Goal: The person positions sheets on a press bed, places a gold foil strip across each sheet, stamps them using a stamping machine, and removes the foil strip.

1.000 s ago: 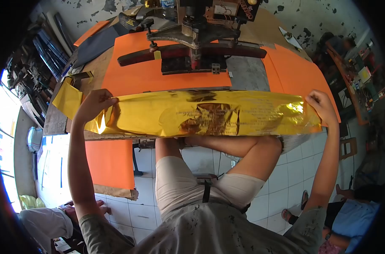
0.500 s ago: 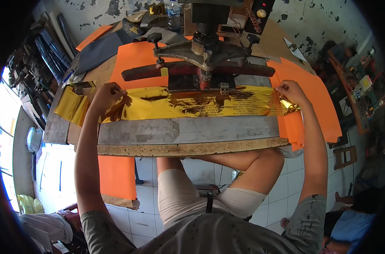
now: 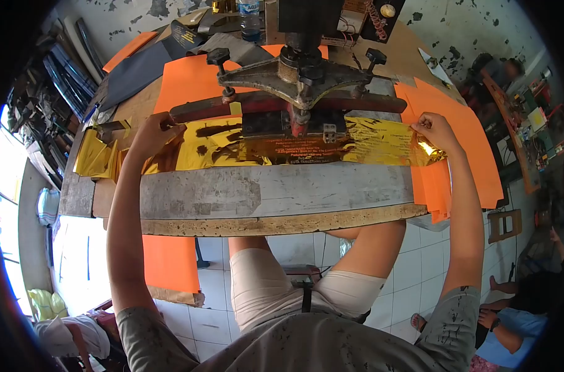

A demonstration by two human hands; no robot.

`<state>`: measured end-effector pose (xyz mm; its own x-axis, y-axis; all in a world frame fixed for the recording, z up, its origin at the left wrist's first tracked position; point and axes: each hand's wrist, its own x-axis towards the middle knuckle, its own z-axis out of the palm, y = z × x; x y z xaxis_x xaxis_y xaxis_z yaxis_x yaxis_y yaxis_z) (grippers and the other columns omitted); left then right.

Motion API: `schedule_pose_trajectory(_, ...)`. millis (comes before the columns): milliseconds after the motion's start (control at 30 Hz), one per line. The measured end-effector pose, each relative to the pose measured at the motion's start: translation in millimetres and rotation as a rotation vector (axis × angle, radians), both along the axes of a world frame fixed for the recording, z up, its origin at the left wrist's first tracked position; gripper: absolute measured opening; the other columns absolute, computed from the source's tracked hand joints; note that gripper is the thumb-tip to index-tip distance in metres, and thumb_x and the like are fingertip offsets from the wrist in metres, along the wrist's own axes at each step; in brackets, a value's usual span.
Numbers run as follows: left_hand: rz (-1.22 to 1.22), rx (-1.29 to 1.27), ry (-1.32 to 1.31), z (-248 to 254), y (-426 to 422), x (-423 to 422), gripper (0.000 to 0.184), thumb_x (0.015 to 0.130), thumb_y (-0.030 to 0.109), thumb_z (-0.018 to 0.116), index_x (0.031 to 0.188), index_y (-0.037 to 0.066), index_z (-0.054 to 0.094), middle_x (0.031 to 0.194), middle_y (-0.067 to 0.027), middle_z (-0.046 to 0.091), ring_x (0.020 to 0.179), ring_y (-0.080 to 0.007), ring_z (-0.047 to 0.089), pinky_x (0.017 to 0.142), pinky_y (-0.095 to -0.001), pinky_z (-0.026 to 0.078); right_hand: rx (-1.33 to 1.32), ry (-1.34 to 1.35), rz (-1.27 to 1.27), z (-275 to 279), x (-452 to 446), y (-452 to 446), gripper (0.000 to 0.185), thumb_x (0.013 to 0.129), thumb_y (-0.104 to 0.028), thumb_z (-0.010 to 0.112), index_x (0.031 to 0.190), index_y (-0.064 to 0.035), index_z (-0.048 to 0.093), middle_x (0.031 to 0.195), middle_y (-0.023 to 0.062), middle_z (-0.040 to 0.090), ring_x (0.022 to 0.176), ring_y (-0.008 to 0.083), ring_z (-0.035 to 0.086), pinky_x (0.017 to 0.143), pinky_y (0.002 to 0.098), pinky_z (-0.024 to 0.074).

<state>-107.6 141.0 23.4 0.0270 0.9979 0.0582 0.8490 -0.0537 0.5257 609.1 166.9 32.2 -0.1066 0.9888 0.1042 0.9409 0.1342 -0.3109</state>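
A long strip of gold stamping foil (image 3: pixel 207 146) stretches sideways beneath the head of a stamping press (image 3: pixel 294 87). Dark used patches and printed lettering run along it. My left hand (image 3: pixel 153 137) pinches the strip left of the press, and the loose foil beyond it lies crumpled. At the other end, my right hand (image 3: pixel 436 132) has thumb and finger closed on the foil, whose bunched tip hangs below the fingers. Under the strip lies the grey press bed (image 3: pixel 276 192), partly covered by the foil.
Orange sheets (image 3: pixel 474 149) are stacked at right, and another orange sheet (image 3: pixel 189 80) lies behind the press at left. A water bottle (image 3: pixel 250 22) stands at the back. The wooden table edge (image 3: pixel 282 224) is in front of my legs. People sit at both lower sides.
The foil has slid back further under the press head, and its dark patches and lettering now sit differently. Both hands keep their pinch. My right leg has shifted.
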Motion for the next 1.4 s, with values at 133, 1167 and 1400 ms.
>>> schedule_pose_trajectory(133,0.003,-0.016,-0.006,4.7,-2.9,5.1,0.039,0.091,0.033,0.078,0.097,-0.004,0.067,0.083,-0.0108,0.069,0.075,-0.0179,0.06,0.072,-0.0345,0.048,-0.015,0.025,0.008,-1.0,4.3,1.6,0.031,0.09,-0.031,0.081,0.089,-0.0014,0.07,0.076,0.0068,0.068,0.072,0.0174,0.064,0.069,0.0343,0.0495)
schedule_pose_trajectory(1167,-0.057,0.005,-0.172,-0.6,6.9,-18.7,0.041,0.084,0.009,0.08,0.12,-0.001,0.064,0.09,-0.0097,0.07,0.086,-0.0143,0.067,0.078,-0.0294,0.052,0.102,0.173,0.031,-5.1,6.6,-10.7,0.031,0.089,-0.032,0.081,0.096,-0.0029,0.07,0.084,0.0087,0.07,0.079,0.0203,0.067,0.073,0.0347,0.0512)
schedule_pose_trajectory(1400,0.154,0.563,0.102,12.4,-112.2,-4.0,0.046,0.09,0.012,0.074,0.134,0.005,0.06,0.135,-0.0142,0.06,0.133,-0.0345,0.052,0.111,-0.0447,0.041,0.67,-0.073,-0.069,37.8,-83.4,-113.5,0.029,0.096,-0.031,0.071,0.113,-0.0084,0.067,0.124,0.0094,0.064,0.12,0.0309,0.055,0.109,0.0484,0.0323)
